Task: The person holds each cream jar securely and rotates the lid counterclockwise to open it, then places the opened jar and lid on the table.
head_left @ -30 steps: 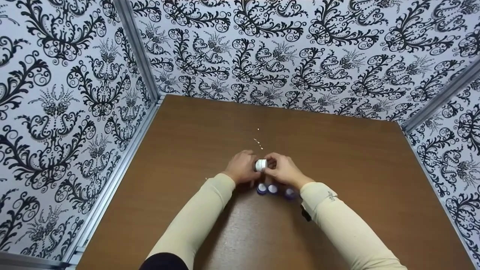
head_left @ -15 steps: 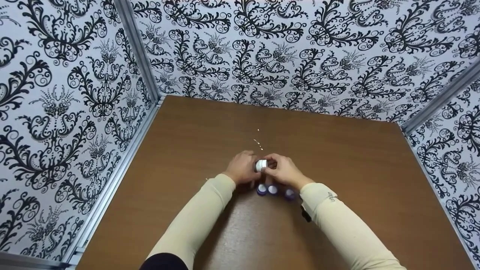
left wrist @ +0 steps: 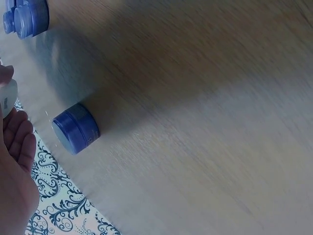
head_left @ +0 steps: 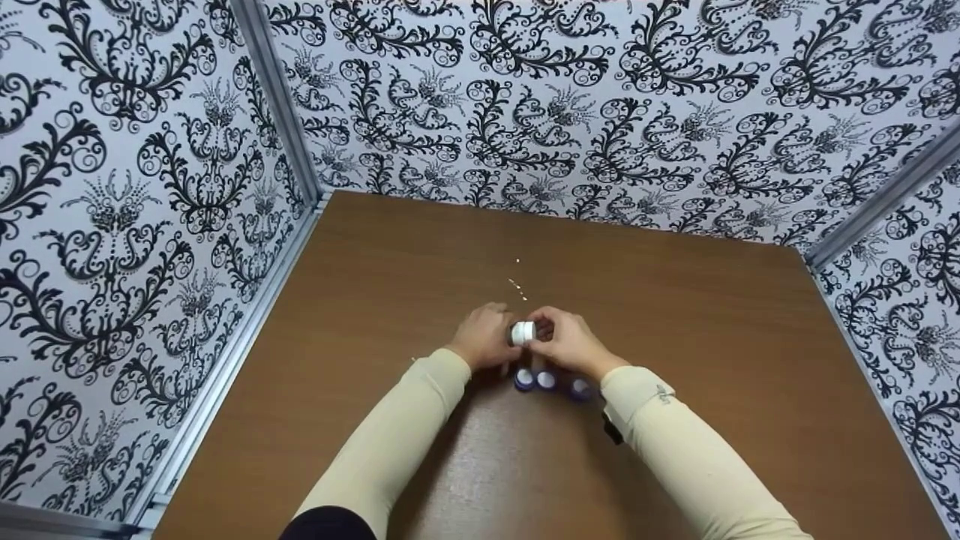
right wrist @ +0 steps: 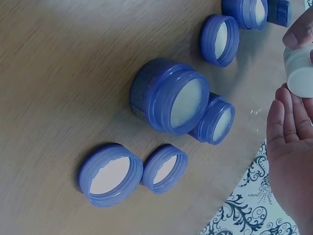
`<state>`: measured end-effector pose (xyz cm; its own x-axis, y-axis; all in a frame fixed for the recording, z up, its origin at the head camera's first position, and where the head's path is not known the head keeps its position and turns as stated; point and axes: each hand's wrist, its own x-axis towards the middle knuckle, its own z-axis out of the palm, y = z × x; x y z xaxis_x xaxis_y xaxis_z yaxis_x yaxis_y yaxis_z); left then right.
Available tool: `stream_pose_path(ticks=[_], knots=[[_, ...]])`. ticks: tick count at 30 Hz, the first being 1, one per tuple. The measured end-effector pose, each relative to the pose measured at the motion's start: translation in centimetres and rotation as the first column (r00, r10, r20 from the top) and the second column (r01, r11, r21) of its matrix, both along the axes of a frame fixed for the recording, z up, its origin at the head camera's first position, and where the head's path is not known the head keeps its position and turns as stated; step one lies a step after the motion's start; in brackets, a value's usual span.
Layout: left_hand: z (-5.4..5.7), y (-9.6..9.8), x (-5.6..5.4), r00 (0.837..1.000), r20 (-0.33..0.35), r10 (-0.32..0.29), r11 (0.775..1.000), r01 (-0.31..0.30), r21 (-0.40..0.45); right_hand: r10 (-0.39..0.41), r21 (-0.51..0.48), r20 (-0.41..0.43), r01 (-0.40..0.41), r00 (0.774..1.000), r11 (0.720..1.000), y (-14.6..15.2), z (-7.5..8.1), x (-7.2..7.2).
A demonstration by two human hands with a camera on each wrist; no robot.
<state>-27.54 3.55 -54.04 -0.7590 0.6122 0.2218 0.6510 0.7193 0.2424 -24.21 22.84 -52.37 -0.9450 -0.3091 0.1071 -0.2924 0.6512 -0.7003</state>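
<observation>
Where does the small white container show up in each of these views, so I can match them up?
Head: just below and right of centre, the small white container is between the left hand and right hand.
Left wrist: at the left edge, above mid-height, partly cut off.
Right wrist: at the right edge, above mid-height.
Shared landmark: the black-and-white patterned wall, lower left in left wrist, lower right in right wrist.

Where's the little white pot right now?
In the head view, the little white pot is just right of centre, held between the left hand and the right hand, beyond the blue pieces.
</observation>
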Motion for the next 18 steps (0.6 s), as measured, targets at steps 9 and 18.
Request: stream_pose_path(ticks=[9, 18], knots=[[0.16, 0.01, 0.12, 1.000, 0.011, 0.000, 1.000, 0.000, 0.006, 0.017, -0.023, 0.006, -0.017, 1.000, 1.000, 0.08, -0.26, -0.10], [0.01, -0.03, 0.12, 1.000, -0.008, -0.005, 1.000, 0.005, 0.005, 0.005, -0.020, 0.003, -0.005, 1.000, 1.000, 0.01, -0.35, 0.00]])
